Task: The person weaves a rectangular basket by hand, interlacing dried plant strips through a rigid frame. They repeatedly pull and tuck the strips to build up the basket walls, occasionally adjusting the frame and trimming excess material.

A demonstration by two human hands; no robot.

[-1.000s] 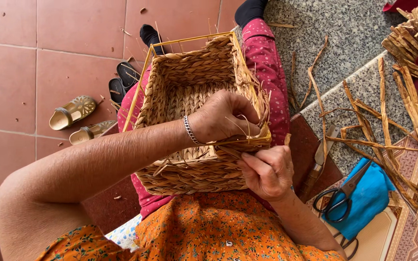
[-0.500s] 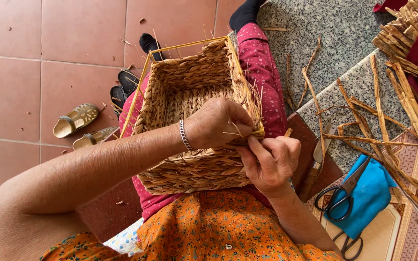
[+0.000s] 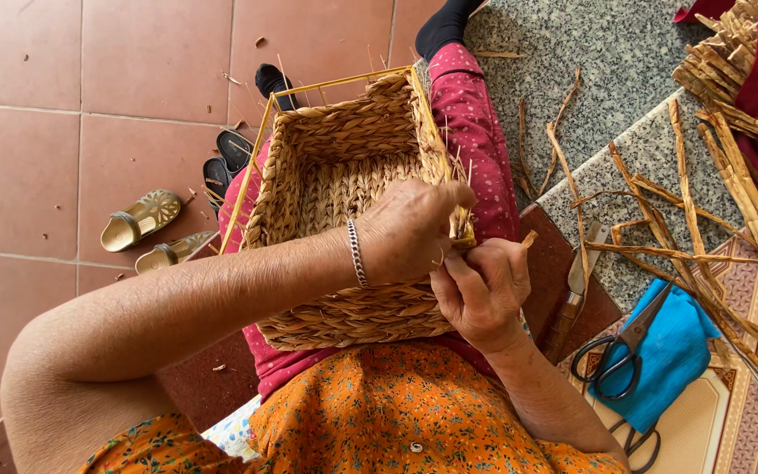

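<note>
Both hands' fingers are pinched shut on thin straw strands at the near right rim of a rectangular woven straw basket (image 3: 344, 219) resting on the person's lap. The left hand (image 3: 410, 230) presses the rim; the right hand (image 3: 482, 288) pulls a strand. Tugged too hard, the brittle strand could snap or loosen the weave. Scissors (image 3: 618, 354) lie on blue cloth (image 3: 673, 351) nearby.
</note>
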